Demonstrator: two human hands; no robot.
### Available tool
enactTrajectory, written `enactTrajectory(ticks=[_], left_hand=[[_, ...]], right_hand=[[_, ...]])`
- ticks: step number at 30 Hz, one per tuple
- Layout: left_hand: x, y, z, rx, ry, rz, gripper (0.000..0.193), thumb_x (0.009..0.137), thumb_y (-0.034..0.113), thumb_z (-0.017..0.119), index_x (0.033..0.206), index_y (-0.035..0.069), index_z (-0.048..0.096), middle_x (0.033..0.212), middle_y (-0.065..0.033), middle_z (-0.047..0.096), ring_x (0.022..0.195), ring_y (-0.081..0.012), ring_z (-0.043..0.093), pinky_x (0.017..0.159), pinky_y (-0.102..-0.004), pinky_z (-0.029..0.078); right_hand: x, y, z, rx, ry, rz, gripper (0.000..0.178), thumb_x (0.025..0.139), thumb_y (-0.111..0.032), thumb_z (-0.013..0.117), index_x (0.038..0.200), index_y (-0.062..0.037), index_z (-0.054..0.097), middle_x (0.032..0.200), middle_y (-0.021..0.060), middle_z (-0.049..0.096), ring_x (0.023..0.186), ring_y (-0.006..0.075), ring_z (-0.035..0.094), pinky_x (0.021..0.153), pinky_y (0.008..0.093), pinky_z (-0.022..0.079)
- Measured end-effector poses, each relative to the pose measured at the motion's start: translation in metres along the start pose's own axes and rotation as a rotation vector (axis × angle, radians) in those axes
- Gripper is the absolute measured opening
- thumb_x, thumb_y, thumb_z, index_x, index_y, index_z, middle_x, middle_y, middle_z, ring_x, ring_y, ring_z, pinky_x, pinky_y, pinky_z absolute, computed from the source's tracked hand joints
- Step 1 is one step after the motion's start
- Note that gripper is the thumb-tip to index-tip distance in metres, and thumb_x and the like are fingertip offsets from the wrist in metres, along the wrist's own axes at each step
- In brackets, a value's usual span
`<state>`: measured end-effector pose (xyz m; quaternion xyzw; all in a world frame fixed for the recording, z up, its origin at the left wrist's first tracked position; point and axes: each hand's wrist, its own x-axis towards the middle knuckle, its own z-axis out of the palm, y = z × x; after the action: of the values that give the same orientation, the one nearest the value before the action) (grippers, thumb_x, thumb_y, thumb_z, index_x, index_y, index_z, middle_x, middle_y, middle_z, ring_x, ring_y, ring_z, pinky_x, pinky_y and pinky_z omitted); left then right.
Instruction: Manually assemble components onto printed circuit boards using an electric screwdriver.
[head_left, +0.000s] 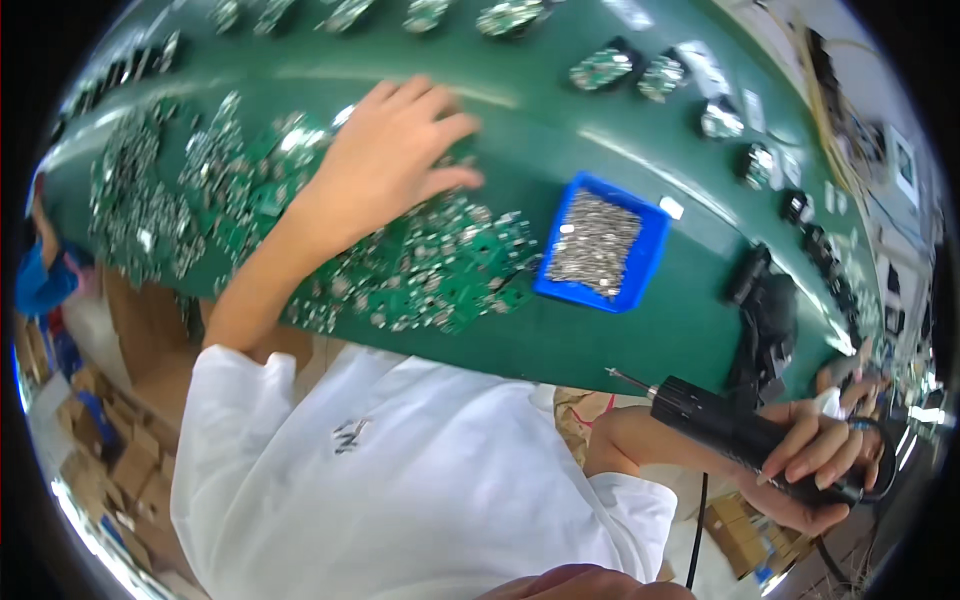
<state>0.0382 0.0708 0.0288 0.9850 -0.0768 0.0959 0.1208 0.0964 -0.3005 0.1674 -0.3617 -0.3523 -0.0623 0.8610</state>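
My left hand reaches over the green table with its fingers apart, at the far edge of a heap of small green circuit boards. Nothing shows in its grasp, though the palm side is hidden. At the lower right, my right hand is wrapped round a black electric screwdriver, whose thin bit points left near the table's front edge. Between the hands stands a blue tray filled with small silvery metal pieces, probably screws.
More boards are heaped at the left. Dark round units with boards line the far and right sides. A black strap-like bundle lies at the right. Another person's blue sleeve shows at far left; cardboard boxes stand below.
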Motion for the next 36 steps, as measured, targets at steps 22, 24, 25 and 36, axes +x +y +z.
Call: enactTrajectory(ticks=[22, 24, 25, 36], left_hand=[[0.282, 0.159, 0.041, -0.652, -0.213, 0.529, 0.026, 0.099, 0.005, 0.066, 0.125, 0.005, 0.07, 0.112, -0.0081, 0.077, 0.089, -0.0205, 0.07, 0.084, -0.0346, 0.056], [0.322, 0.191, 0.07, -0.673, -0.278, 0.65, 0.024, 0.098, 0.008, 0.069, 0.121, 0.006, 0.071, 0.105, -0.0082, 0.077, 0.08, -0.0208, 0.067, 0.076, -0.035, 0.055], [0.336, 0.217, 0.068, -0.61, -0.356, 0.609, 0.021, 0.097, 0.011, 0.072, 0.116, 0.006, 0.071, 0.099, -0.008, 0.076, 0.075, -0.0212, 0.065, 0.072, -0.0355, 0.054], [0.413, 0.315, 0.128, -0.487, -0.306, 0.764, 0.023, 0.098, 0.028, 0.071, 0.095, 0.006, 0.066, 0.079, -0.0104, 0.069, 0.064, -0.0279, 0.061, 0.062, -0.0394, 0.05]], right_hand=[[0.04, -0.114, -0.12, -1.019, 0.414, -0.757, 0.045, 0.09, -0.057, 0.049, 0.109, -0.0163, 0.055, 0.087, 0.0066, 0.059, 0.064, 0.0196, 0.056, 0.047, 0.0245, 0.039], [0.043, -0.116, -0.119, -1.227, 0.621, -0.805, 0.043, 0.088, -0.057, 0.047, 0.104, -0.0173, 0.054, 0.086, 0.0064, 0.058, 0.064, 0.0198, 0.056, 0.047, 0.0246, 0.038], [0.041, -0.121, -0.124, -1.232, 0.635, -0.799, 0.043, 0.088, -0.057, 0.047, 0.104, -0.0173, 0.054, 0.086, 0.0064, 0.058, 0.064, 0.0198, 0.056, 0.047, 0.0246, 0.038], [0.02, -0.156, -0.152, -0.958, 0.479, -0.66, 0.049, 0.089, -0.059, 0.036, 0.093, -0.0126, 0.051, 0.084, 0.0064, 0.055, 0.068, 0.0179, 0.058, 0.049, 0.0232, 0.042]])
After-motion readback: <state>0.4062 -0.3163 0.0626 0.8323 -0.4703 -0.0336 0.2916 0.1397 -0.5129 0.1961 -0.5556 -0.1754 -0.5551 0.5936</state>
